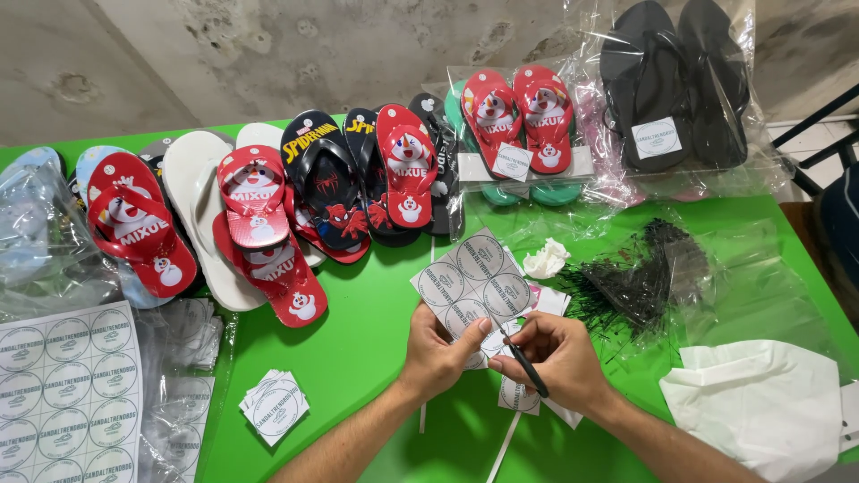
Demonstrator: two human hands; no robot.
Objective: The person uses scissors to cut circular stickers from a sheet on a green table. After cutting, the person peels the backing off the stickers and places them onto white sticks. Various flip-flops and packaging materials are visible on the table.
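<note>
My left hand (437,353) pinches the lower edge of a grey sheet of round stickers (472,279) held just above the green table (358,340). My right hand (557,356) grips black scissors (530,368) whose blades meet the sheet's lower right part. Cut sticker pieces (519,398) lie under my right hand. A thin white paper strip (504,445) hangs below.
Red, black and white flip-flops (295,197) lie in a row at the back. Bagged pairs (519,121) and bagged black sandals (673,80) stand at the back right. A pile of black plastic ties (640,277), a white bag (761,402), a full sticker sheet (67,394) and cut square stickers (276,407) surround the hands.
</note>
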